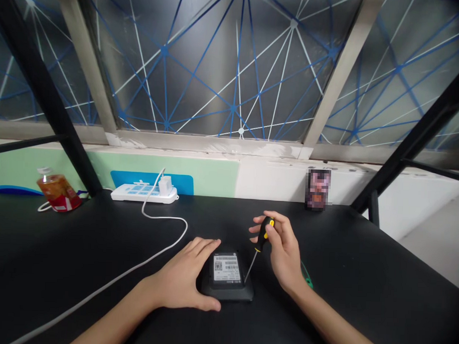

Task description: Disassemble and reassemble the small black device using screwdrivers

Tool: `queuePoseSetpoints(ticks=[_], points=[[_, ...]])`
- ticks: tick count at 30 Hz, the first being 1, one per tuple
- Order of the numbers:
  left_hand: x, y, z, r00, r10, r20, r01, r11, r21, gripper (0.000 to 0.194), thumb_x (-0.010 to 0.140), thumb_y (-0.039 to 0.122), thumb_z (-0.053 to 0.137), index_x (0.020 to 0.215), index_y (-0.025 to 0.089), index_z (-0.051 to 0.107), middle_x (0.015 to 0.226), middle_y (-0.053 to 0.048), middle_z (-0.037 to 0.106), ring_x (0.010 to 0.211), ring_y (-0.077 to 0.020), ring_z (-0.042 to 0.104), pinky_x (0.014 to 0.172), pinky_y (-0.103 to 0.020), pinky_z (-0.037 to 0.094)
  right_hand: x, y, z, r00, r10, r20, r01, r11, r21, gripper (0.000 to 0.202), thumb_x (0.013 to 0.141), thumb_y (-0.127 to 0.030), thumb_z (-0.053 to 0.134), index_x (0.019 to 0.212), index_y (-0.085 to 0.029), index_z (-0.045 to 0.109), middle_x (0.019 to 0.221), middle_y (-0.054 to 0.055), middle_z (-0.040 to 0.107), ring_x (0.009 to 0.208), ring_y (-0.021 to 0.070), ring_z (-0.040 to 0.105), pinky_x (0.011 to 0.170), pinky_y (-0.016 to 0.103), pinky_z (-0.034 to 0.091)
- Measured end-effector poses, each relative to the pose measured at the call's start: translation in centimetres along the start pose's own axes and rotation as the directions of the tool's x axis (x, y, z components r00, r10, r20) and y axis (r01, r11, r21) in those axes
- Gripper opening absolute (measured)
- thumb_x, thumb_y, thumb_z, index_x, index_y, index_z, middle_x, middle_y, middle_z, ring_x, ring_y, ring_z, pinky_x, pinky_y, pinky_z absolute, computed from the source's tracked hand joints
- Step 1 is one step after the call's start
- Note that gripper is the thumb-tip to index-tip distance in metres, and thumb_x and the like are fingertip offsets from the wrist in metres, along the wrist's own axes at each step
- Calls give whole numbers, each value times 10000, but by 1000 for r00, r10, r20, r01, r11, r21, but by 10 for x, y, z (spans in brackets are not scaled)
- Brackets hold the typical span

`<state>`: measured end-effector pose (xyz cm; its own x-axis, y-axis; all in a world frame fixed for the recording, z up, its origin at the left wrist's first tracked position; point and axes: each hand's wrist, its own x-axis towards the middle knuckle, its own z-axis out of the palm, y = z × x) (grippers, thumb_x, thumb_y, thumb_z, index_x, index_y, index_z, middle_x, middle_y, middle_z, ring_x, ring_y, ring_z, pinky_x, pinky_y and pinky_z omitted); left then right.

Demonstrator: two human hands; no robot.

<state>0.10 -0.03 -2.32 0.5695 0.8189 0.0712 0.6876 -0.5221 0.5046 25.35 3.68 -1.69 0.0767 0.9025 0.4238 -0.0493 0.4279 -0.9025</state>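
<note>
A black box-shaped device (230, 291) lies on the black table, with a white label (226, 267) of barcodes and a QR code facing up. My left hand (188, 273) spans its left side, thumb along the near edge and fingers at the far edge, holding it. In my right hand (281, 244) is a screwdriver (264, 234) with a black and yellow handle, gripped between thumb and fingers. Its metal shaft slants down to the left, and the tip meets the device near its right front corner. What lies under the tip is too small to make out.
A white cable (136, 266) runs across the table's left side from a plug in a power strip (144, 193). A bottle of amber drink (59, 190) stands far left. A pixelated upright item (318, 190) is at the back right. Something green (307, 281) lies behind my right wrist.
</note>
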Motion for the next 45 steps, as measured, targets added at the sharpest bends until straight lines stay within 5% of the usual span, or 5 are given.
queuePoseSetpoints(ticks=[13,28,45], points=[[0,2,-2,1000,-10,11,10,1000,2,1163,654,621,860,1588,207,305,1569,-176,415,1442,-415,362,1199,-600,307,2,9,-3,998,-36,-44,28,986,-163,389,871,-441,718,1198,-284,580,981,15,570,802,139,605,684,292,579],[0,1,-2,1000,-19,20,19,1000,16,1159,663,609,855,1586,177,303,1582,-181,395,1450,-406,352,1212,-588,292,0,0,1,1000,-5,18,5,999,38,300,989,-434,514,1237,-269,551,1114,72,695,779,168,722,651,335,615],[1,1,-2,1000,-4,16,4,1000,10,1157,667,627,851,1584,175,309,1575,-185,401,1442,-401,363,1209,-576,302,1,5,1,997,-57,-48,49,985,-163,386,896,-457,673,1223,-273,585,997,20,607,731,123,642,676,288,588]])
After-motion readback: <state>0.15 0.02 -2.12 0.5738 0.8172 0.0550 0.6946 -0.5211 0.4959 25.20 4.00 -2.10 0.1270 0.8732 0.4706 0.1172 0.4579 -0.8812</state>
